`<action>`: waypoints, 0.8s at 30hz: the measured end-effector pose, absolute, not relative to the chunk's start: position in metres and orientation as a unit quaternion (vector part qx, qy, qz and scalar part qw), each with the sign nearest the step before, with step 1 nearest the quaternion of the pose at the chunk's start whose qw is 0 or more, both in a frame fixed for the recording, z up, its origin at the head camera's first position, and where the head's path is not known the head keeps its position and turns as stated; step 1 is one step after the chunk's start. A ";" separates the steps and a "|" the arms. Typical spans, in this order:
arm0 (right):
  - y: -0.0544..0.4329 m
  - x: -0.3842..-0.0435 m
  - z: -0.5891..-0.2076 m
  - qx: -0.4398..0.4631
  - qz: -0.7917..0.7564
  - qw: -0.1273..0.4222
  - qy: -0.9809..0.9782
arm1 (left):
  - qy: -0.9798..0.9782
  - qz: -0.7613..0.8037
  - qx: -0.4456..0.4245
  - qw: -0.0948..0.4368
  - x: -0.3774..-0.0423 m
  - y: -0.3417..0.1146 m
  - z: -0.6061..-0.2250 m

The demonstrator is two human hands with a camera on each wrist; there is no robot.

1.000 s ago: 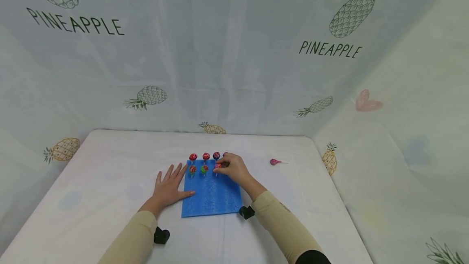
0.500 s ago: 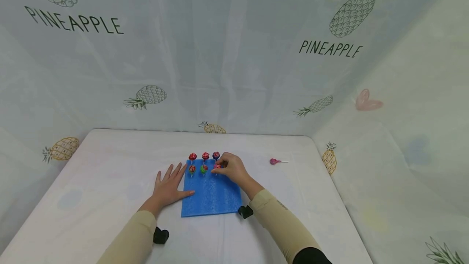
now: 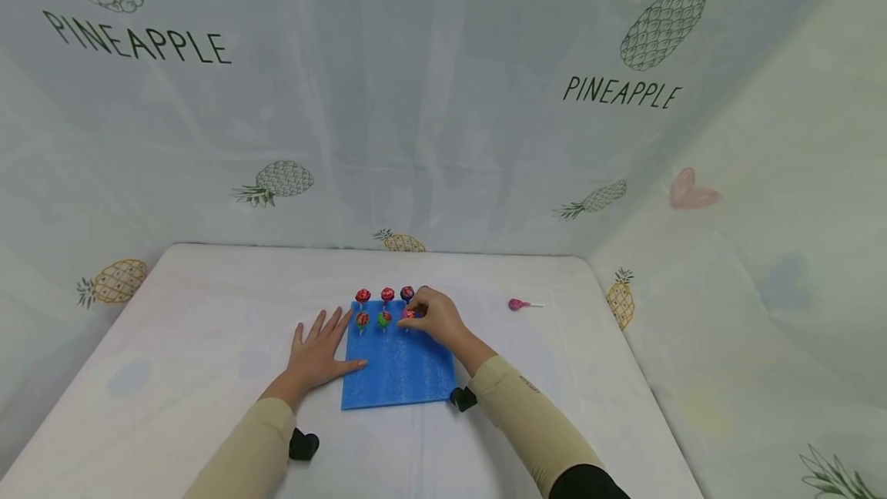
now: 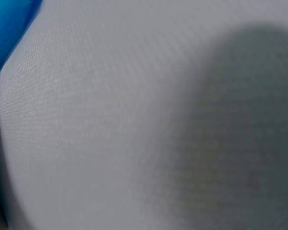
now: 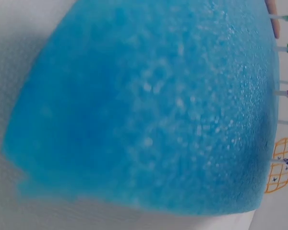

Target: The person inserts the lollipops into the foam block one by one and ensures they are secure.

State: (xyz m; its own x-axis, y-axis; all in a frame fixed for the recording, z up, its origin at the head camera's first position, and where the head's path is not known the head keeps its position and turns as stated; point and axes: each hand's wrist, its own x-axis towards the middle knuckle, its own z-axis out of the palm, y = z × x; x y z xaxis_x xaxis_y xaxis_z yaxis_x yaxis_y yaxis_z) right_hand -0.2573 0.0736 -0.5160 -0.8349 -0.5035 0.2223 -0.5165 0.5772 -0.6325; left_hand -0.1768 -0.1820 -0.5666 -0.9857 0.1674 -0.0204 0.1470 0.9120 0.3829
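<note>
My right hand (image 3: 441, 322) pinches a pink lollipop (image 3: 409, 315) between thumb and fingers over the blue foam board (image 3: 398, 376). That lollipop stands upright in the front row, beside a green and red one (image 3: 384, 319) and a red-orange one (image 3: 362, 320). Behind them, along the far edge, are two red lollipops (image 3: 387, 295) and a dark blue one (image 3: 406, 293); another is mostly hidden behind my right hand. With fingers spread, my left hand (image 3: 317, 360) lies at the board's left edge, its thumb on the board. Lollipop sticks (image 5: 281, 93) rise from the foam in the right wrist view.
One more pink lollipop (image 3: 515, 304) lies on its side on the white tabletop (image 3: 554, 376), right of the board. Black wrist-worn pieces (image 3: 303, 445) show by both sleeves. A pineapple-print cloth (image 3: 443, 137) hangs behind the table.
My right hand stays at the pink lollipop and my left hand keeps its place by the board. The head view has shifted very slightly.
</note>
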 end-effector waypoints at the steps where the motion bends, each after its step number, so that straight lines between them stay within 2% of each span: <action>1: 0.073 -0.258 -0.516 0.291 0.354 0.011 -0.889 | 0.978 0.192 0.080 0.026 -0.177 -0.182 -0.567; 24: 0.076 -0.248 -0.506 0.260 0.306 -0.005 -0.916 | 0.978 0.190 0.081 0.036 -0.177 -0.183 -0.566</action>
State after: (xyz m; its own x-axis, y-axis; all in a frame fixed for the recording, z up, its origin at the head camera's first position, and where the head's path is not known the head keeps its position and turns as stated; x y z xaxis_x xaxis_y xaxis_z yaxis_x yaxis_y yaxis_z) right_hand -0.2484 0.0761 -0.5065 -0.8643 -0.4799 0.1507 -0.4739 0.6766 -0.5636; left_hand -0.1774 -0.1828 -0.5662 -0.9842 0.1729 -0.0387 0.1458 0.9144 0.3775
